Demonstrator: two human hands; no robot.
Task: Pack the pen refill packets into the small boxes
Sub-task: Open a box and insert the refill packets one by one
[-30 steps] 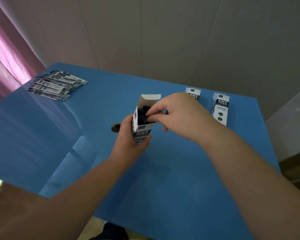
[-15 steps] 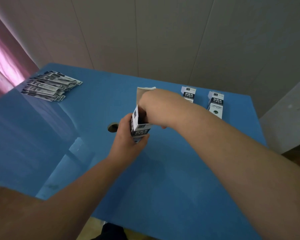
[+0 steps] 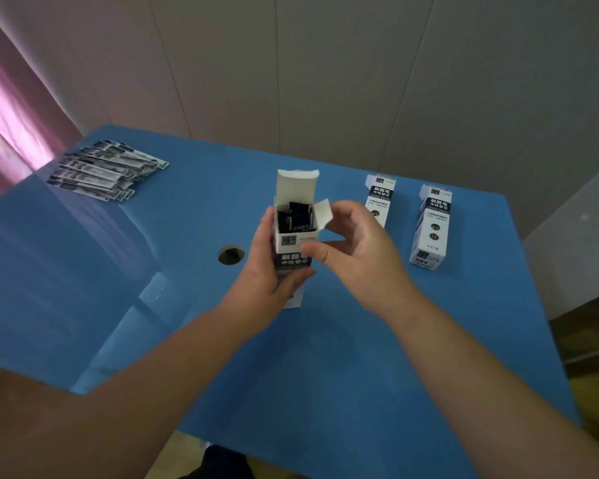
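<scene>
The left hand (image 3: 267, 271) grips the open box (image 3: 293, 236) upright above the worktop (image 3: 325, 357), packets (image 3: 296, 216) protruding, while the right hand's (image 3: 357, 250) loosely curled fingers hold nothing, so closing the flaps may crumple them.

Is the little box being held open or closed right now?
Open. The held box has its top lid flap standing up and a side flap bent outward, with dark packets visible inside. The left hand grips it.
</scene>
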